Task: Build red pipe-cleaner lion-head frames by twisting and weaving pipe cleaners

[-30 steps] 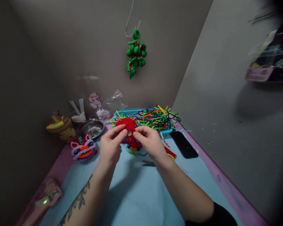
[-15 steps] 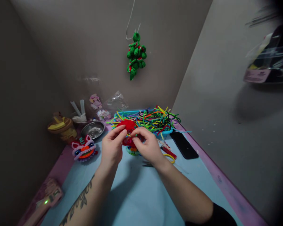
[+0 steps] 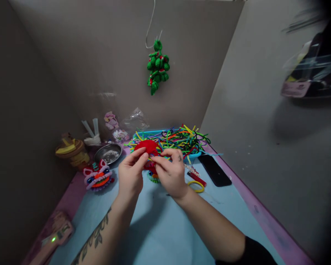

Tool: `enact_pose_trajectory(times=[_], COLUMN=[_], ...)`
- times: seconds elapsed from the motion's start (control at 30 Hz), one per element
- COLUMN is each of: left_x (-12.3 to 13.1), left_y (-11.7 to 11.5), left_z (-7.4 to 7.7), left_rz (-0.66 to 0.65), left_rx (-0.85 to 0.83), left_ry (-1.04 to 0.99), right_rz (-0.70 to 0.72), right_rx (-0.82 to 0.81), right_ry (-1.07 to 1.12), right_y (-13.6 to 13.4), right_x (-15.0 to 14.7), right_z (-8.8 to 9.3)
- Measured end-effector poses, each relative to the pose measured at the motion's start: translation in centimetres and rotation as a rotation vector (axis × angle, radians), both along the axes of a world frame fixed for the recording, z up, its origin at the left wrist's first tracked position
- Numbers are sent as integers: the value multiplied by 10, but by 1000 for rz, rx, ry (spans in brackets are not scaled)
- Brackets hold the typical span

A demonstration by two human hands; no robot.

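At 9 o'clock from the hands, a fuzzy pink-and-orange lion head (image 3: pixel 98 177) lies on the blue table (image 3: pixel 160 228). The left hand (image 3: pixel 130 176) has its fingers (image 3: pixel 141 159) clamped on the lower edge of a red chenille disc (image 3: pixel 146 146), and the right hand (image 3: pixel 171 173) pinches it likewise. The disc is held above mid-table, long axis 9 to 3, rounded edge toward 12. At 1 o'clock lie tangled coloured pipe cleaners (image 3: pixel 182 138).

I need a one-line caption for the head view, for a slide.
Left hand and right hand pinch a red fuzzy piece over the blue mat, before a tray of coloured pipe cleaners.
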State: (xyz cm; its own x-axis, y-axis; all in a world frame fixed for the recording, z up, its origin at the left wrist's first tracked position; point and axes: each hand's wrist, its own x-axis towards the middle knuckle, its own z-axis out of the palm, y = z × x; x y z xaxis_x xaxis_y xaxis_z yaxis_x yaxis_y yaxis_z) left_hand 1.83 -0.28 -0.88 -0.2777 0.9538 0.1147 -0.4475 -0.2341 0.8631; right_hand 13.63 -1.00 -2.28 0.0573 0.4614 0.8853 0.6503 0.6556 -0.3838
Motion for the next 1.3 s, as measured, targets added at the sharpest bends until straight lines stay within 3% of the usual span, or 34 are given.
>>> enact_pose_trajectory(times=[0.27, 0.4, 0.63, 0.77, 0.87, 1.0, 1.17, 1.3], left_x=[2, 3, 1, 0, 1, 4, 6, 6], left_y=[-4, -4, -4, -4, -3, -5, -8, -8], left_z=[-2, -3, 6, 3, -2, -6, -7, -11], left_rz=[3, -37, -11, 20, 20, 13, 8, -13], left_rx=[26, 9, -29, 15, 51, 104, 111, 118], left_ry=[31, -14, -65, -3, 46, 120, 187, 206], right_rz=[35, 106, 481, 638, 538, 317, 322, 441], right_rx=[110, 39, -95, -288, -378, -393, -492, -553], right_ry=[-152, -130, 66, 250, 531, 461, 454, 563], right_y=[-5, -5, -9, -7, -3, 2, 6, 8], right_x=[1, -3, 6, 16, 18, 15, 14, 14], right_z=[-6, -3, 17, 16, 14, 19, 21, 17])
